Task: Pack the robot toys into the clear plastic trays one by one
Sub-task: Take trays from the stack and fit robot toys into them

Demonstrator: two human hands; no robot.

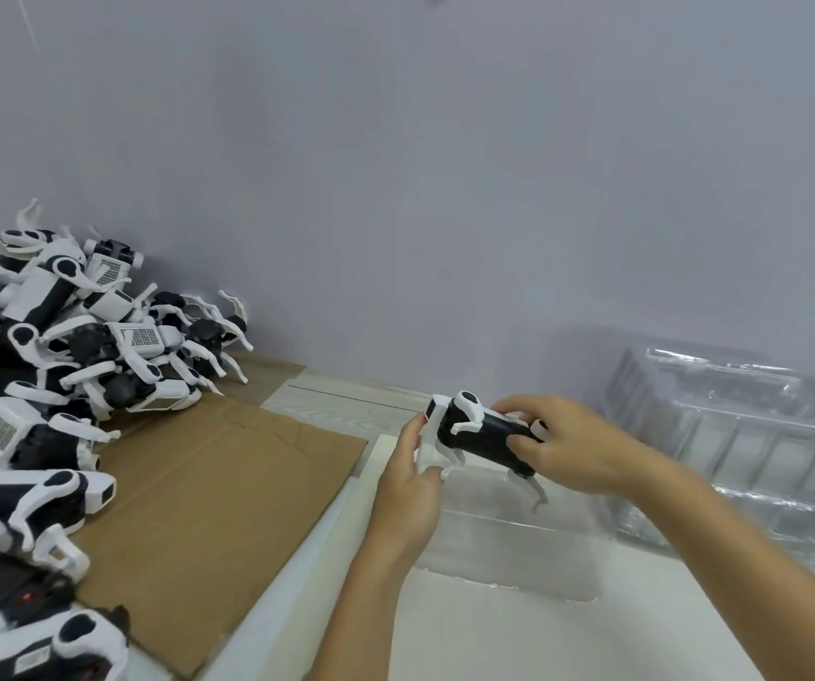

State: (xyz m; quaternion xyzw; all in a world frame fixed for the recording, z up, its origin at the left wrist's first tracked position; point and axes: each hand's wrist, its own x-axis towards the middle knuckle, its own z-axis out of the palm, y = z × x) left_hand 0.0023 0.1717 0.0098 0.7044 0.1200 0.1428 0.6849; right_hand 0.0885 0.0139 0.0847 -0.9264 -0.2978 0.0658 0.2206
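A black-and-white robot dog toy (479, 431) is held in the air between both hands, lying roughly level. My left hand (410, 489) grips its white front end and folded front leg. My right hand (567, 444) grips its rear end, fingers curled over the black body. One thin rear leg hangs down below the toy. Right under it lies a clear plastic tray (508, 548) on the white surface. A big heap of the same robot toys (52, 366) fills the left side.
Flattened brown cardboard (209, 503) lies under and beside the heap. A stack of clear plastic trays (739, 435) stands at the right against the grey wall. A white tabletop (518, 641) runs beneath my arms.
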